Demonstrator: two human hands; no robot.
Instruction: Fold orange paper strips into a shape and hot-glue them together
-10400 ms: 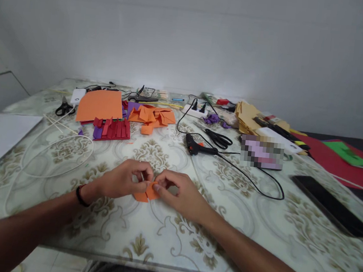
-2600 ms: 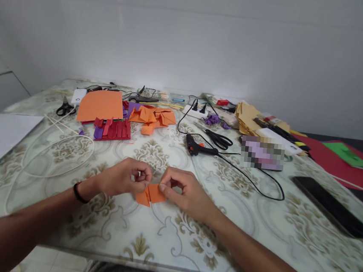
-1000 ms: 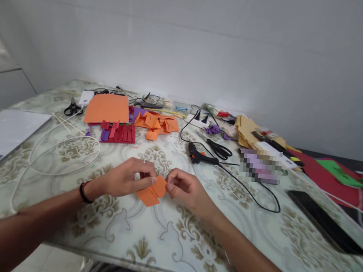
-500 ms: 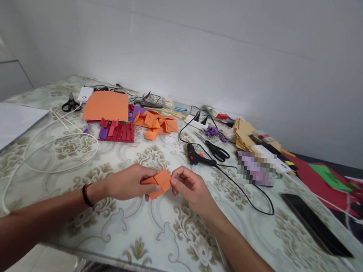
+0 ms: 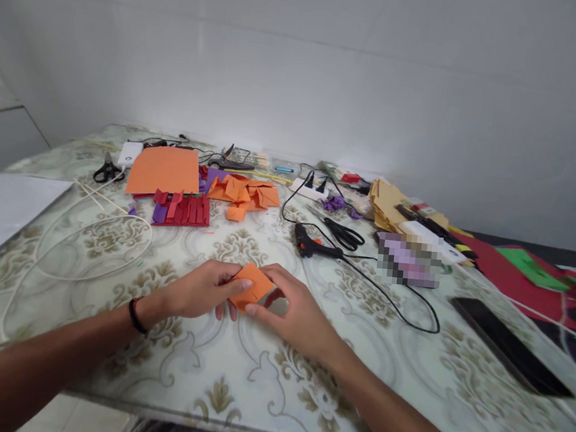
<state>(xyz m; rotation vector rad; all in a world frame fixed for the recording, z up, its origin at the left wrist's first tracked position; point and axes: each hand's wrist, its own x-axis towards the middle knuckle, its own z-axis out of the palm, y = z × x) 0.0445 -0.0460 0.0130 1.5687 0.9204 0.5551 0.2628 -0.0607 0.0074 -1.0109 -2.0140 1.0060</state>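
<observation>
A small folded square of orange paper [image 5: 251, 286] is held up just over the patterned tablecloth. My left hand [image 5: 208, 288] grips its left side, thumb on top and fingers underneath. On the other side my right hand [image 5: 293, 308] pinches it too, the thumb at the lower corner and the fingers at the upper right edge. Beyond the hands lie folded orange pieces [image 5: 247, 192], a row of folded red strips [image 5: 187, 209] and a larger orange sheet [image 5: 164, 171].
A black glue gun [image 5: 316, 244] with its cable and black-handled scissors [image 5: 343, 235] lie ahead to the right. A dark phone-like slab [image 5: 510, 346] rests at far right. A white cable [image 5: 91, 280] loops on the left, near a white board [image 5: 11, 206]. A power strip [image 5: 309, 189] stands behind.
The orange paper has been turned, showing a plainer face. My right hand has gone from pinching its right corner to holding it between thumb and fingers along two edges.
</observation>
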